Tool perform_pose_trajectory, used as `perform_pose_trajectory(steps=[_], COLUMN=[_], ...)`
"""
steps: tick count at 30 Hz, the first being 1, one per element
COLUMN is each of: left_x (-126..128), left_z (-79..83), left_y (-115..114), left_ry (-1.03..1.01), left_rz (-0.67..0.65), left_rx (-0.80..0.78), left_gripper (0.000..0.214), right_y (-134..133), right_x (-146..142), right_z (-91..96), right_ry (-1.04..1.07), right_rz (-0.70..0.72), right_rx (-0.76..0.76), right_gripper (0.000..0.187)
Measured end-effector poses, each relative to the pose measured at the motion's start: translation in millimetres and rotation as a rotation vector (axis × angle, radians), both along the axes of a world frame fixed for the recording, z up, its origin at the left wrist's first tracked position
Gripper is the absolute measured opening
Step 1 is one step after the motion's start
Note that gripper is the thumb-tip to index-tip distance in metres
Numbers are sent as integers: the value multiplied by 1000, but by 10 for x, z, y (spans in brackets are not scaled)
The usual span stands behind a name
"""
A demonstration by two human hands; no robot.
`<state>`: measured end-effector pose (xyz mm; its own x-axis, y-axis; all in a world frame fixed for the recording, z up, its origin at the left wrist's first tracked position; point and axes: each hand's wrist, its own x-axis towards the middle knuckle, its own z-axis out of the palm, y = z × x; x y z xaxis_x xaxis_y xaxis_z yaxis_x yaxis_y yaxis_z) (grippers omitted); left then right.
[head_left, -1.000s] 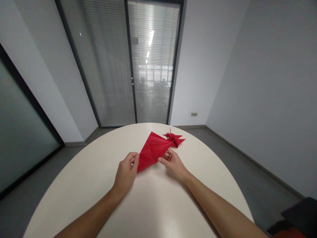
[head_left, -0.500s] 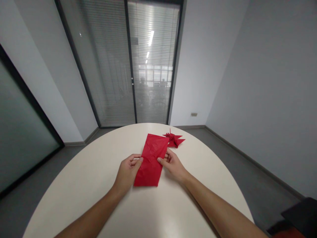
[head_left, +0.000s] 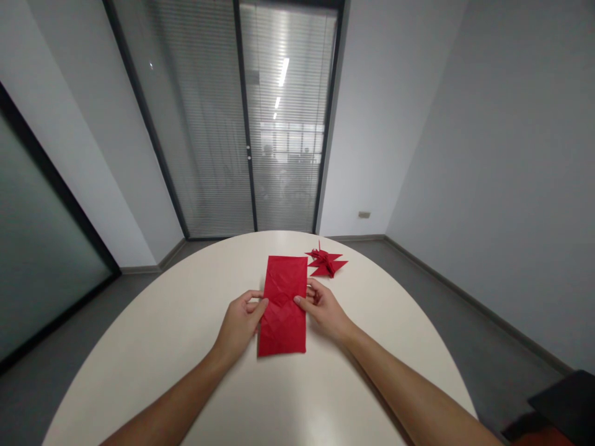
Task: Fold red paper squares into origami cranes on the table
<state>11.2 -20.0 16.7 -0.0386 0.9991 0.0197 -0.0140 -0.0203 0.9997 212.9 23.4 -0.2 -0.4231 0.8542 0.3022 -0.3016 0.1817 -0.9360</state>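
Red paper between left hand and right hand, each grip pinching it, midway along long edges

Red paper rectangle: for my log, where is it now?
In the head view, the red paper rectangle is below centre, held between the left hand and right hand, with the spiky red origami by its far right corner.

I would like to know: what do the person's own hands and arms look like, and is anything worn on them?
The left hand and right hand are bare: no gloves, rings, watch or bracelet visible. No sleeve shows either.
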Motion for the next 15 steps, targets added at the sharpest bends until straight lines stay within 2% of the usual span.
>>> perform_pose_trajectory(steps=[7, 15], left_x=[-25, -60], left_z=[-70, -136], left_y=[36, 76], left_ry=[108, 108], left_rz=[8, 13], left_rx=[18, 16], left_gripper=[47, 38], right_y=[77, 130], right_x=[26, 48], right_z=[-99, -114], right_ry=[-71, -101], right_rz=[-59, -133], right_rx=[13, 69], right_gripper=[35, 28])
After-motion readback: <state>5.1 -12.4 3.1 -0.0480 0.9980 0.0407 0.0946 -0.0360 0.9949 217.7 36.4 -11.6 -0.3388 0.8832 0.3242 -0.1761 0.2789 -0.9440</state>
